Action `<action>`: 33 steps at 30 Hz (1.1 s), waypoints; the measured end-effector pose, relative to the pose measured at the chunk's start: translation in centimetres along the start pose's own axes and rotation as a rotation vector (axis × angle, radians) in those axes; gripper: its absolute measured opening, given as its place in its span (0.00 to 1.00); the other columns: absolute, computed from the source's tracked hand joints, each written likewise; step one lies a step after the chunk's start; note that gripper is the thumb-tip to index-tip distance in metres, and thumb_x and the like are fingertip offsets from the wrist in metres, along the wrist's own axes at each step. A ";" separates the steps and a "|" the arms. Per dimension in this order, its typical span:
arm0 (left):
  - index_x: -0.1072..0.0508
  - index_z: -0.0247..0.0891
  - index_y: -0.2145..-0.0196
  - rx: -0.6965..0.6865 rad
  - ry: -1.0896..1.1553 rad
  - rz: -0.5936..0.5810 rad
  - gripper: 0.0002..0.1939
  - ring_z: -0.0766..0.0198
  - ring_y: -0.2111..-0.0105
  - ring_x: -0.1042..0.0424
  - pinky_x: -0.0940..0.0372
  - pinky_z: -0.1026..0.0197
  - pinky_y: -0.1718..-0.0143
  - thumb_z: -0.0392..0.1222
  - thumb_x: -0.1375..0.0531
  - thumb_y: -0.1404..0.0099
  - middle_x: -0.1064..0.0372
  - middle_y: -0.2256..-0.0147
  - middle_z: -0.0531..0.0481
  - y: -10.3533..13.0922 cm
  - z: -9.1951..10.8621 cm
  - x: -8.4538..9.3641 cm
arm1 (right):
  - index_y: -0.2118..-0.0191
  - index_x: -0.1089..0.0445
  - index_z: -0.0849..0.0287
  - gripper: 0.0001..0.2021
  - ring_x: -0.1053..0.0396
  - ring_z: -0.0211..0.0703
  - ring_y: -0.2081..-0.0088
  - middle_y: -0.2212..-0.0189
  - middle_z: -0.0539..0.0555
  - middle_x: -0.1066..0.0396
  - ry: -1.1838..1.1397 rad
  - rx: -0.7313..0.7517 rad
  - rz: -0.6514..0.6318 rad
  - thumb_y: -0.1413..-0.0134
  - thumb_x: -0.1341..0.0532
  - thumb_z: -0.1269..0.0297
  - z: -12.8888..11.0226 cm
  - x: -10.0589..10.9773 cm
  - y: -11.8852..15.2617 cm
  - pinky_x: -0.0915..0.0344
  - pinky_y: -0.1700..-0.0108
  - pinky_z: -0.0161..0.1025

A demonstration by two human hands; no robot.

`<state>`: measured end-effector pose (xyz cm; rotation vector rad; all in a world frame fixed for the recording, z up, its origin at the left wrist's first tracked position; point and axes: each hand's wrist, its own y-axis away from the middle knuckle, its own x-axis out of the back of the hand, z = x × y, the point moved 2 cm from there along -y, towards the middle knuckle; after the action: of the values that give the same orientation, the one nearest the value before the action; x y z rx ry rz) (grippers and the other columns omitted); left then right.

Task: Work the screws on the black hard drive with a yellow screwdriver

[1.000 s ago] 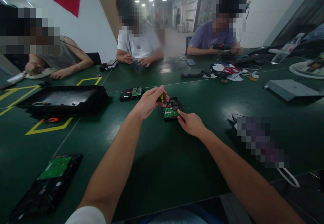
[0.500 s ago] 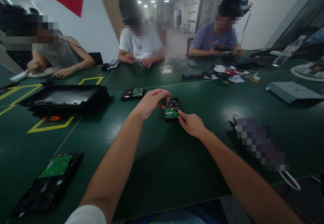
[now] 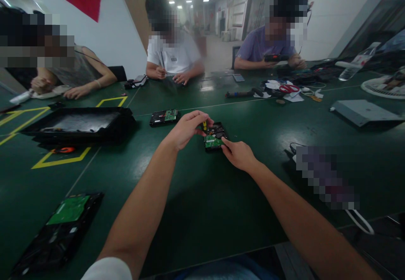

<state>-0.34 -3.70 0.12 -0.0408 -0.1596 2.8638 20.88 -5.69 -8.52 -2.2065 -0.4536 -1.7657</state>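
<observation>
A hard drive (image 3: 214, 141) with a green circuit board lies on the table between my hands. Above its far left part, my left hand (image 3: 190, 129) is closed around a small screwdriver (image 3: 204, 125); only a bit of its yellow and black handle shows between the fingers. The tip is too small to make out. My right hand (image 3: 239, 153) grips the near right edge of the drive, thumb on top. A second hard drive (image 3: 164, 117) lies beyond my left hand, and a third drive (image 3: 59, 233) with a green board lies at the near left.
A black tray (image 3: 79, 122) stands on the left by yellow tape marks, with an orange tool (image 3: 63, 149) beside it. At the right are a pixelated pouch-like object (image 3: 325, 176), a grey metal box (image 3: 363, 113) and a fan (image 3: 384, 87). Three people sit across the table (image 3: 202, 212).
The yellow part of the screwdriver now shows between my left fingers, where it looked dark before. Both hands stay at the hard drive. The whole view has shifted slightly.
</observation>
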 end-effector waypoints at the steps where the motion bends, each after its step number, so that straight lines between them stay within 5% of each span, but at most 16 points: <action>1: 0.22 0.37 0.65 -0.009 -0.021 -0.003 0.14 0.58 0.60 0.26 0.33 0.63 0.70 0.51 0.37 0.35 0.24 0.60 0.43 0.0 0.1 0.0 | 0.28 0.43 0.56 0.28 0.24 0.48 0.61 0.57 0.59 0.21 0.003 -0.003 -0.002 0.25 0.57 0.51 0.0 0.0 0.0 0.34 0.60 0.40; 8: 0.20 0.37 0.62 -0.020 -0.091 0.003 0.15 0.59 0.62 0.28 0.37 0.64 0.75 0.52 0.37 0.35 0.25 0.61 0.43 0.1 0.4 0.1 | 0.29 0.41 0.56 0.28 0.24 0.51 0.60 0.58 0.60 0.20 0.038 0.000 0.018 0.25 0.56 0.51 0.0 0.1 -0.1 0.34 0.61 0.41; 16: 0.31 0.38 0.62 0.048 0.089 0.051 0.11 0.56 0.61 0.23 0.28 0.58 0.67 0.48 0.37 0.35 0.23 0.64 0.43 0.1 0.0 0.0 | 0.28 0.43 0.57 0.29 0.24 0.49 0.61 0.59 0.59 0.21 -0.003 0.001 0.000 0.25 0.57 0.50 0.0 0.1 0.1 0.34 0.60 0.41; 25: 0.24 0.38 0.67 -0.011 -0.031 0.079 0.10 0.59 0.60 0.28 0.32 0.65 0.72 0.48 0.37 0.38 0.28 0.62 0.45 0.0 0.5 0.3 | 0.28 0.42 0.57 0.28 0.25 0.48 0.63 0.60 0.58 0.21 -0.002 -0.008 0.003 0.25 0.57 0.51 -0.1 0.2 0.0 0.34 0.61 0.41; 33: 0.26 0.38 0.62 0.038 0.090 0.083 0.12 0.57 0.63 0.25 0.29 0.59 0.70 0.49 0.38 0.36 0.24 0.65 0.43 -0.2 -0.2 -0.1 | 0.28 0.42 0.57 0.28 0.25 0.46 0.64 0.60 0.58 0.21 -0.025 -0.003 -0.011 0.24 0.57 0.50 -0.1 0.3 0.1 0.34 0.62 0.40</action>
<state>-0.13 -3.52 -0.07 -0.1720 -0.0869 2.9396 20.92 -5.84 -8.17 -2.2342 -0.4699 -1.7477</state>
